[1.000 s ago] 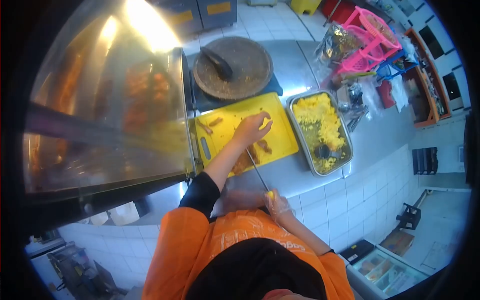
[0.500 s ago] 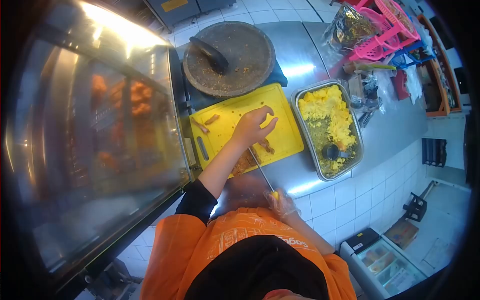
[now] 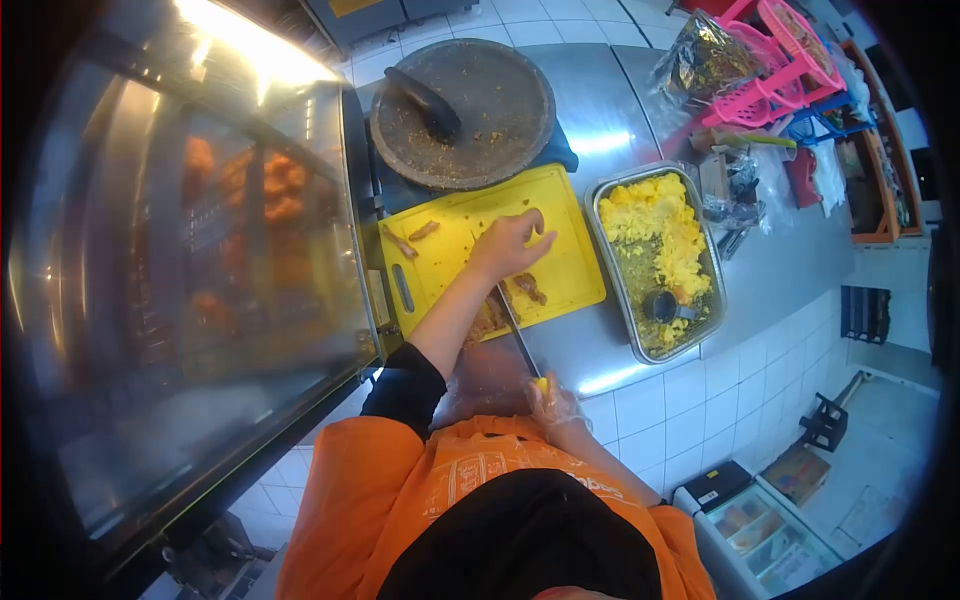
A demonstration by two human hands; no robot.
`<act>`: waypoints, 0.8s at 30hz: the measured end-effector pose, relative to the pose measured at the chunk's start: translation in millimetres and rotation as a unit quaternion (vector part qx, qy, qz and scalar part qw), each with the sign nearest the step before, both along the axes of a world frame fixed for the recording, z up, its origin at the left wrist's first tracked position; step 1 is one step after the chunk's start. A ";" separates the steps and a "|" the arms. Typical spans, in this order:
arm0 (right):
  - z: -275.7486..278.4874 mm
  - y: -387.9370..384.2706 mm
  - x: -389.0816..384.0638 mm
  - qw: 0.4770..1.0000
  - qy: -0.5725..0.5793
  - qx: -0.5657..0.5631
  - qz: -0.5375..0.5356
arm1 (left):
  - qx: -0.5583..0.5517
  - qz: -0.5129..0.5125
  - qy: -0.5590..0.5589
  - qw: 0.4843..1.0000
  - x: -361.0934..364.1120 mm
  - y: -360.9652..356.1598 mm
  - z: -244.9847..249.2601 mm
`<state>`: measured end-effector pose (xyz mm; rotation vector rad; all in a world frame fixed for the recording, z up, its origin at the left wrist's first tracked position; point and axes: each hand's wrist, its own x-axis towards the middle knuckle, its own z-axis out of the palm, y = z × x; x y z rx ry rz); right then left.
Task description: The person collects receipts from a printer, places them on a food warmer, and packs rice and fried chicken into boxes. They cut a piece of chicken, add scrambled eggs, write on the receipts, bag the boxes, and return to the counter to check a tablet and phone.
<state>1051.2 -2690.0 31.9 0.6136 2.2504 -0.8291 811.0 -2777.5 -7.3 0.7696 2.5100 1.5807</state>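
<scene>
Left hand (image 3: 510, 245) is out over the yellow cutting board (image 3: 572, 262) with fingers curled and tips down on the surface. It may be pinching a scrap, but I can't tell at this resolution. Right hand (image 3: 556, 402), in a clear plastic glove, is closed around the yellow handle of the knife (image 3: 518, 340) at the near counter edge. The blade angles up onto the board and ends just beside the fried pieces (image 3: 528, 288) under the left wrist. Two smaller bits (image 3: 424, 230) sit near the board's far-left corner. A stone mortar (image 3: 500, 110) with its pestle (image 3: 425, 102) lying in it is touching the board's far edge. A metal tray (image 3: 628, 275) of yellow crumbs (image 3: 650, 215) is just right of the board. A glass display case (image 3: 230, 200) is on the left, with pink baskets (image 3: 765, 60) far right.
</scene>
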 end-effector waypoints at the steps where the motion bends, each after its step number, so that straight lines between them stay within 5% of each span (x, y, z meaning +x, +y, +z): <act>1: 11.1 -2.6 -8.3 0.999 -0.040 -0.013 -0.011 | -0.001 -0.006 0.001 1.000 -0.7 -2.2 -1.1; 12: -9.6 -7.1 12.2 0.999 0.036 -0.014 -0.030 | -0.049 -0.029 -0.014 0.998 -0.6 0.2 11.5; 18: 24.1 -7.9 0.0 1.000 0.010 -0.010 -0.012 | -0.001 -0.003 -0.038 0.999 -8.2 -2.0 -5.4; 21: -36.8 -10.8 22.1 0.995 0.084 0.024 -0.048 | -0.056 -0.042 0.039 0.997 4.9 9.4 11.0; 24: -36.7 -1.3 17.7 0.994 0.105 -0.002 -0.014 | -0.047 -0.041 0.045 0.997 -1.9 11.7 -5.7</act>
